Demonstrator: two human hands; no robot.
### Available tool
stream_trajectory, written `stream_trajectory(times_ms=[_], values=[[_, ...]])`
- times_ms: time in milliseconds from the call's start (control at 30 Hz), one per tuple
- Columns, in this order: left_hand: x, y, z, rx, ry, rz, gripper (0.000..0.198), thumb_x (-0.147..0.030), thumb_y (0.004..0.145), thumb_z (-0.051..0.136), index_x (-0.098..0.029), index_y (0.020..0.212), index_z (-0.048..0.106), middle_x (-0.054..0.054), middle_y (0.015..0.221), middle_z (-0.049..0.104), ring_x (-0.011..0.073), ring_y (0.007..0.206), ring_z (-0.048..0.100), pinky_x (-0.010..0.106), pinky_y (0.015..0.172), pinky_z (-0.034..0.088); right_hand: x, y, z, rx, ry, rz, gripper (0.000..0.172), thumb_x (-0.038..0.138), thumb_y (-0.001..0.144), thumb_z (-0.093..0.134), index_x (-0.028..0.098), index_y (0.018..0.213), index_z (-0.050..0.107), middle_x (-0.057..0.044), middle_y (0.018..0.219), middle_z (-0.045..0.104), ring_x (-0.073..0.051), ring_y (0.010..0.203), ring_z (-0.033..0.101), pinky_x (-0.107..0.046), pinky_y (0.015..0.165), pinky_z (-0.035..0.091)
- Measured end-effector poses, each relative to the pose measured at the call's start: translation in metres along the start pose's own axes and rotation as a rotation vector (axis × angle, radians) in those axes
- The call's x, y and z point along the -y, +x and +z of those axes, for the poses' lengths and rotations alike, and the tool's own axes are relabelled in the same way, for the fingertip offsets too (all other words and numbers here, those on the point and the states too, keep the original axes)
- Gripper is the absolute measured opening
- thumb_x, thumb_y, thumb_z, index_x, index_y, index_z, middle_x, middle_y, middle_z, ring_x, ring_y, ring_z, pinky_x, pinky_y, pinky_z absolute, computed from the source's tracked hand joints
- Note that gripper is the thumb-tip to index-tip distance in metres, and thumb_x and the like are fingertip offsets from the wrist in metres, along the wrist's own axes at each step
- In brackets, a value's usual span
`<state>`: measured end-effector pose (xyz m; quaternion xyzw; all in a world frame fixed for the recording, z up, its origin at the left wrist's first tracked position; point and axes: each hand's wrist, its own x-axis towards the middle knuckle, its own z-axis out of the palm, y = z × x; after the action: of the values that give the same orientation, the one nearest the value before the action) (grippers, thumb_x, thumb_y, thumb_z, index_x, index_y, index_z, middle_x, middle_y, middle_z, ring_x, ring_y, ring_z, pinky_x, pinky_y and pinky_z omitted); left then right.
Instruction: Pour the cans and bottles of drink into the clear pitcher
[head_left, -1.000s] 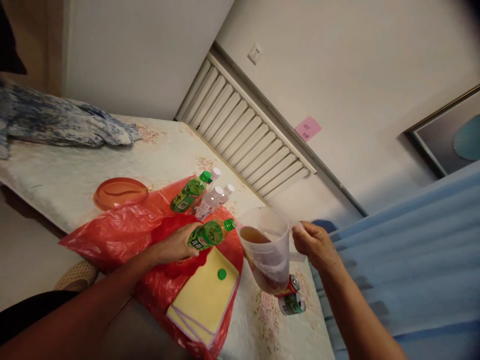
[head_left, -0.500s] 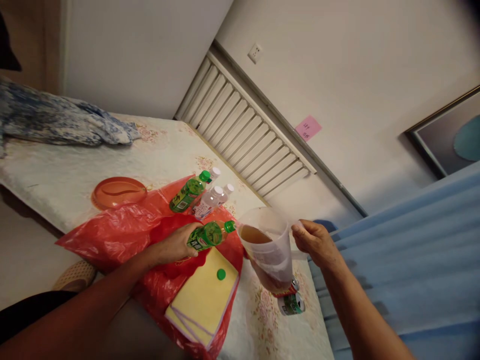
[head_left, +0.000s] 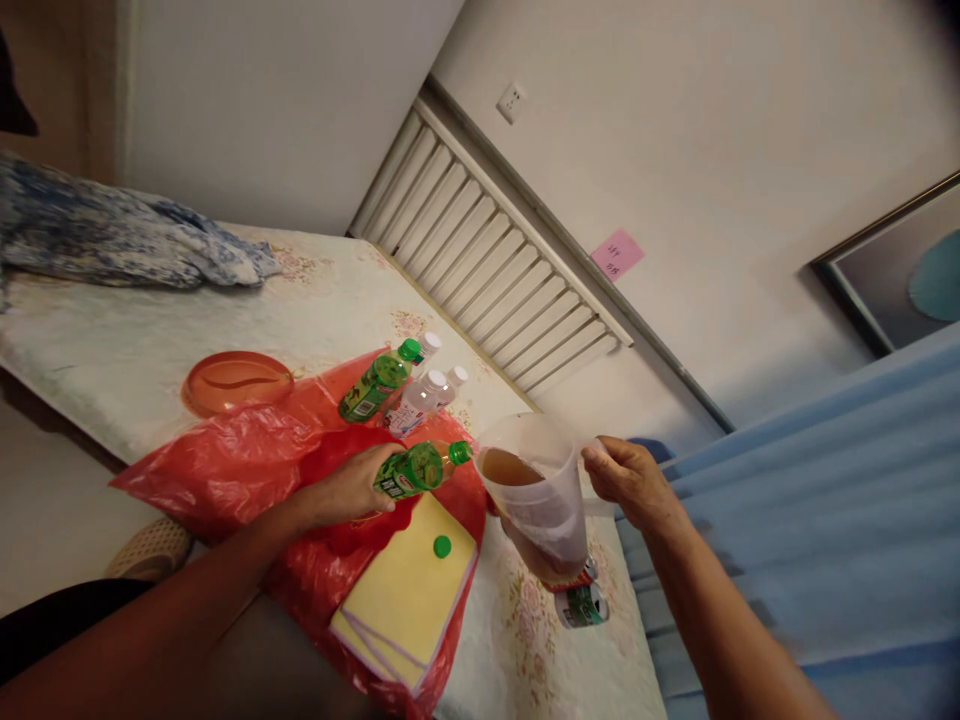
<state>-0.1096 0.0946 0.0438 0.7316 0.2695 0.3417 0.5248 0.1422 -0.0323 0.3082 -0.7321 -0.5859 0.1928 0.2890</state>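
Note:
Wrapped round a green-labelled drink bottle (head_left: 411, 470), my left hand (head_left: 360, 490) holds it tilted, its uncapped green neck at the lip of a clear plastic pitcher (head_left: 551, 510). Brown liquid fills part of the pitcher. My right hand (head_left: 626, 480) is closed on the pitcher's handle, which the fingers mostly cover. Below the bottle, a loose green cap (head_left: 442, 547) rests on a folded yellow cloth (head_left: 409, 590). The cloth lies on a red plastic bag (head_left: 225, 470). Whether liquid is flowing between bottle and pitcher is too small to tell.
A second green-capped bottle (head_left: 379, 382) stands beside white-capped bottles (head_left: 416, 402). An orange lid (head_left: 236, 383) lies to the left. Behind the pitcher are a red can (head_left: 574, 580) and a green can (head_left: 583, 607). A radiator (head_left: 487, 250) borders the flowered tablecloth (head_left: 135, 340); a blue curtain (head_left: 825, 500) hangs right.
Almost nothing differs. Both hands keep their grips, with the bottle neck still at the pitcher's lip.

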Motion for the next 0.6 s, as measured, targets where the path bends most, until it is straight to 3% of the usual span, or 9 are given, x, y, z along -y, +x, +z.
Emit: stream_trajectory(times_ms=[600], values=[[-0.0037,-0.0017,-0.0011,-0.017,-0.014,-0.004,0.061,-0.015,0.055,0.057,-0.022,0.116,0.057,0.003,0.109,0.068,0.0260,0.098,0.064,0.033,0.081,0.049,-0.0002,0.0022,-0.0019,0.028,-0.024,-0.015,0.050,0.063,0.074,0.065,0.022,0.056,0.042,0.008,0.043,0.033,-0.007,0.042,0.024,-0.022,0.042,0.018]])
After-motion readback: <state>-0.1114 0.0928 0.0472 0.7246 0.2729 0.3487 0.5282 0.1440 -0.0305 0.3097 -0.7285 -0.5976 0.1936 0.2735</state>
